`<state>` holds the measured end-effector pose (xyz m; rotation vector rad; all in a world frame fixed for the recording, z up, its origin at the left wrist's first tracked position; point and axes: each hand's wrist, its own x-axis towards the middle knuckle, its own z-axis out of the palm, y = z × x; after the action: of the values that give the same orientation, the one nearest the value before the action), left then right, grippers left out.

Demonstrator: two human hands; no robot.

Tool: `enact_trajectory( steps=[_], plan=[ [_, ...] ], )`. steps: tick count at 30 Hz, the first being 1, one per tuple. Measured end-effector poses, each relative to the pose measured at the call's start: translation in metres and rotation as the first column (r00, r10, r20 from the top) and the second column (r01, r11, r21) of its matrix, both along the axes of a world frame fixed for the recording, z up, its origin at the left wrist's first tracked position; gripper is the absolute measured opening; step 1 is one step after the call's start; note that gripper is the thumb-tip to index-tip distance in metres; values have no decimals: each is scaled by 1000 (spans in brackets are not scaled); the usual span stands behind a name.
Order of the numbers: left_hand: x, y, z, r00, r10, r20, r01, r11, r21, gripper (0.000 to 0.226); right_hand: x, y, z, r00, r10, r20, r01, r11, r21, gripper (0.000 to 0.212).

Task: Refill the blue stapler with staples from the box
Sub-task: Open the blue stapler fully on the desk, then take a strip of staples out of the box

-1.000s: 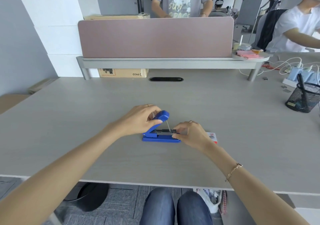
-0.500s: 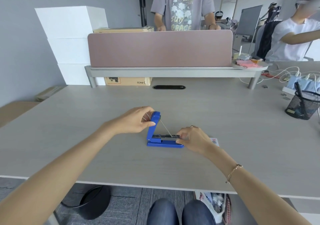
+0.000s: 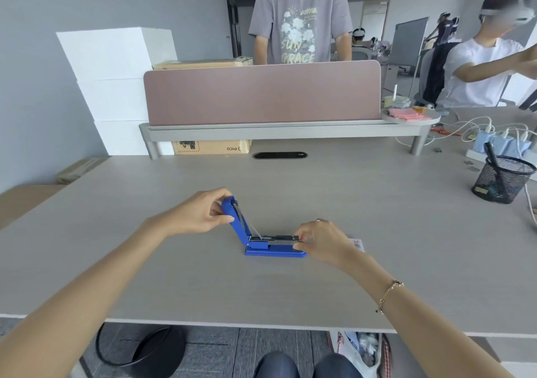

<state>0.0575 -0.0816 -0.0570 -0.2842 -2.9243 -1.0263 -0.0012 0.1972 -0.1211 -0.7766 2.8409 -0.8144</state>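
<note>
Your left hand pinches the blue stapler's lid swung open; your right hand pinches its front end — staples not yet loaded, box behind.

I see a bright blue plastic stapler with a silver metal channel, on a pale grey wood-grain desk; behind, a dusty pink divider panel and a black mesh pen cup.

Blue stapler lay flat on the counter, lid swung open past upright, metal magazine exposed. Staple box, small, white with red print, lay just beside it, mostly hidden.
</note>
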Motion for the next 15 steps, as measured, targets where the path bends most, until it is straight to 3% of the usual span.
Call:
enact_trajectory(
  steps=[9,15],
  plan=[
    [14,-39,-27,991,127,41,-123,988,-93,19,-2,1,-3,1000,-12,13,12,1000,-27,14],
    [16,-43,-42,988,125,90,-101,967,-236,12,-1,1,-3,1000,-14,20,15,999,-40,15]
  ],
)
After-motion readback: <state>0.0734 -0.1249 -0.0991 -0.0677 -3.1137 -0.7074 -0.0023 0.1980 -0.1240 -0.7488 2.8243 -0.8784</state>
